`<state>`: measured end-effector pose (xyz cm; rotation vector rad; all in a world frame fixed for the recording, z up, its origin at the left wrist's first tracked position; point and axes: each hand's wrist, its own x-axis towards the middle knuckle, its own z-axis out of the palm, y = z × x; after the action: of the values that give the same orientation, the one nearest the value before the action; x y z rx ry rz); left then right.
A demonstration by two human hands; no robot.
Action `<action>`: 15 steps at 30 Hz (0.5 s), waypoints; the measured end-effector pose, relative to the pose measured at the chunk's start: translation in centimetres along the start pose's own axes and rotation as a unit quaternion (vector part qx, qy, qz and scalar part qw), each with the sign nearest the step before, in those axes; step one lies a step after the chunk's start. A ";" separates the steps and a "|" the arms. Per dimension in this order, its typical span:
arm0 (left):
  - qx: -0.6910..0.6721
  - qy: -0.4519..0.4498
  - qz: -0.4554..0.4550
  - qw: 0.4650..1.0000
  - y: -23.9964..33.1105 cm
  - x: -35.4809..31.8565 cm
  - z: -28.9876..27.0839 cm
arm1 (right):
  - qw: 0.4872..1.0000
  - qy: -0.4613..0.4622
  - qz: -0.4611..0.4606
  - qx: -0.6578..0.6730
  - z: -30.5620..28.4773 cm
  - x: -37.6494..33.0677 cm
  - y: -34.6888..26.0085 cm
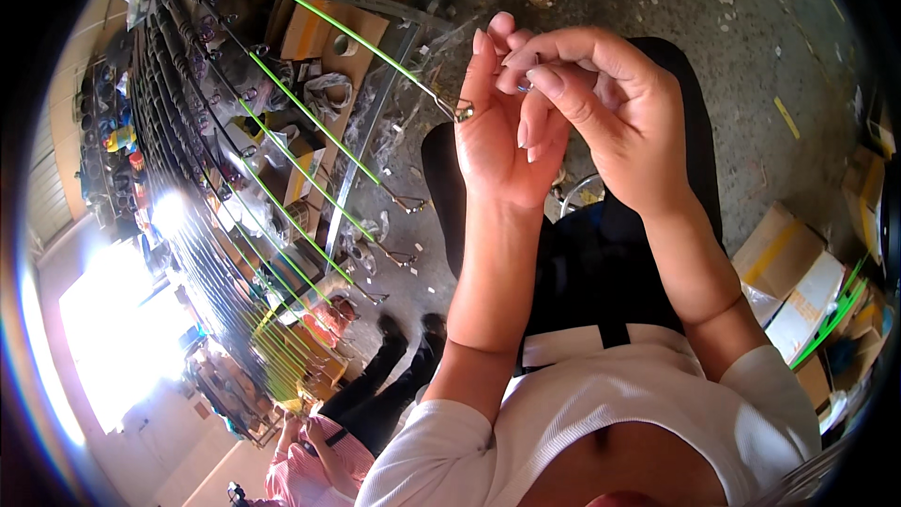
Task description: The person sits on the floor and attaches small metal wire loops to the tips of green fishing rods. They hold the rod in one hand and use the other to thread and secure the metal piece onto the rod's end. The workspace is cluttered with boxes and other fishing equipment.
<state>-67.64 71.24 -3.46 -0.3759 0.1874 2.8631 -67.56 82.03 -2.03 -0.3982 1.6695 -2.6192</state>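
My left hand (507,141) is raised palm up, its thumb upright and its other fingers curled in. My right hand (629,117) meets it from the right, thumb and forefinger pinched together at the left fingertips. A tiny shiny piece (525,87) shows between the fingertips, too small and covered to name. Against the base of my left thumb, touching or just in front of it, is the metal tip guide (464,112) of a fishing rod. Its bright green tip section (352,34) slants down from the upper left.
Several more green-tipped fishing rods (310,127) fan out on the left, guides pointing toward me. Behind them are cluttered shelves with cardboard (352,42). A person in a pink striped top (314,460) works at lower left. Cardboard boxes (779,249) stand on the right.
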 end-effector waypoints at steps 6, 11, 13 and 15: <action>0.087 -0.039 0.056 0.994 0.5 1.9 2.0 | 0.999 -0.021 0.020 0.041 -1.0 1.0 0.0; 0.031 -0.120 0.084 0.989 1.5 4.0 3.9 | 0.999 -0.044 -0.031 -0.004 -0.7 2.2 -0.2; -0.006 -0.148 0.073 0.986 1.9 4.4 3.9 | 0.992 -0.053 -0.096 -0.068 -0.5 2.5 -0.2; -0.005 -0.156 0.080 0.985 1.7 4.6 4.2 | 0.986 -0.065 -0.128 -0.085 -0.6 2.8 -0.1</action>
<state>-73.35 71.28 -0.53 0.0922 0.1500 3.0306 -70.38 82.17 -1.60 -0.8210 1.9192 -2.5542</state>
